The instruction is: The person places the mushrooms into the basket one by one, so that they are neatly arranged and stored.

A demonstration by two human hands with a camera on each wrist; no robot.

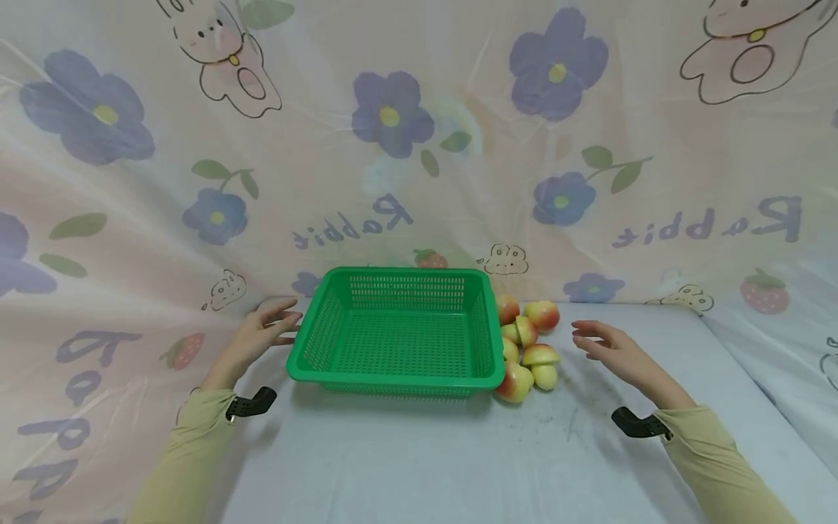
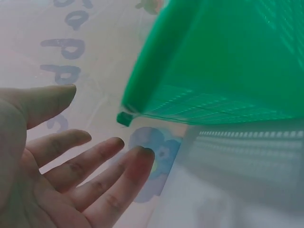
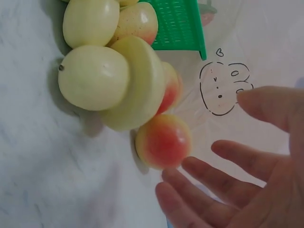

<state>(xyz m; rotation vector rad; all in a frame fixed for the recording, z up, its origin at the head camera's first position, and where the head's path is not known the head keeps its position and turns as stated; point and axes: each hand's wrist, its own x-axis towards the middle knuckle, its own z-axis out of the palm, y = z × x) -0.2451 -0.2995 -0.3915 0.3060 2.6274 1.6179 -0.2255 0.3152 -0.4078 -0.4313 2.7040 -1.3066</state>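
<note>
A green plastic basket [image 1: 399,382] with slotted walls stands on the table with nothing inside. My left hand [image 1: 262,331] hovers by its left side, fingers spread and loosely bent; the left wrist view shows a gap between the hand [image 2: 90,175] and the basket's rim [image 2: 156,57]. Against the basket's right side lie several round apple-like fruits, some yellow and red [image 1: 513,383], some pale green [image 3: 93,77]. To their right my right hand [image 1: 618,356] is held with loosely extended fingers, close to a red-and-yellow fruit [image 3: 164,141], holding nothing.
A pale cloth [image 1: 419,167] printed with rabbits and flowers hangs behind the table and along its left side. The light table top [image 1: 406,458] stretches in front of the basket. Black straps with camera mounts [image 1: 252,404] sit at both wrists.
</note>
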